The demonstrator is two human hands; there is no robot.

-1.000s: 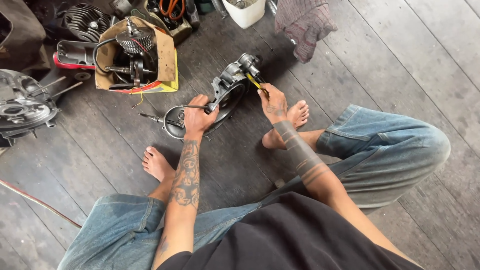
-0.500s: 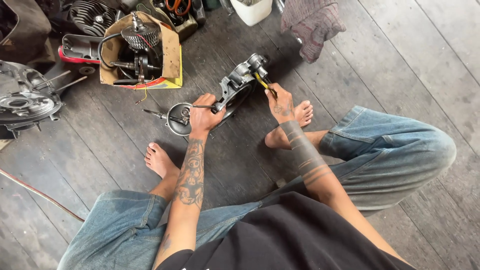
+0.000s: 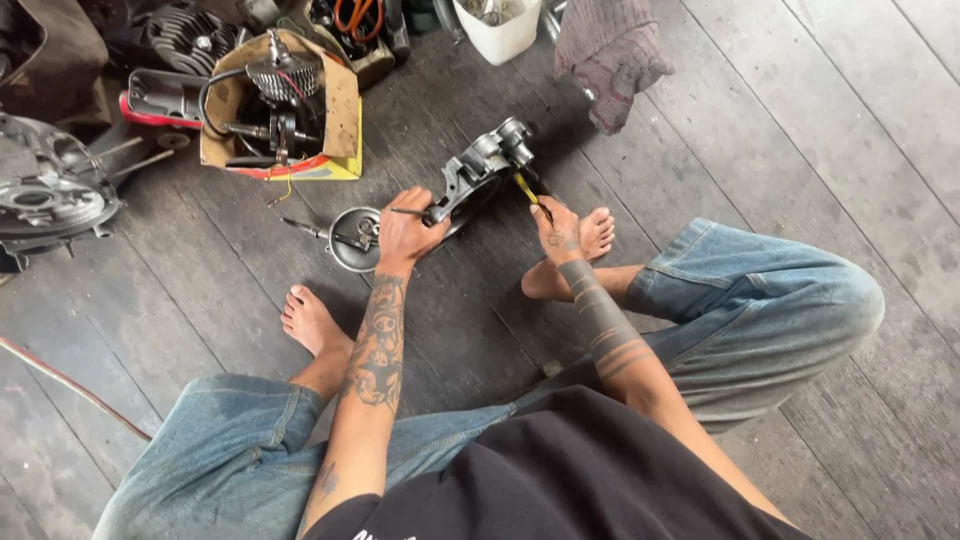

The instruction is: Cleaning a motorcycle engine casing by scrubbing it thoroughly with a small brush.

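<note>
Seated cross-legged on dark floorboards, the person has barely moved in the last second. The left hand (image 3: 405, 233) stays clamped on a grey cast-metal engine casing (image 3: 478, 170) lying just ahead; the right hand (image 3: 556, 228) stays closed around a yellow-handled screwdriver (image 3: 527, 189) touching its far end.

The engine casing (image 3: 480, 170) gripped by the left hand (image 3: 408, 235) is seen as dull grey cast metal with a faint sheen. A glossy yellow plastic handle is shown on the screwdriver (image 3: 528, 190) in the right hand (image 3: 560, 232). The floor (image 3: 800, 150) is made of weathered, rough grey wooden planks. Matt brown cardboard forms the box (image 3: 340, 100), and woven cloth the rag (image 3: 612, 55).
</note>
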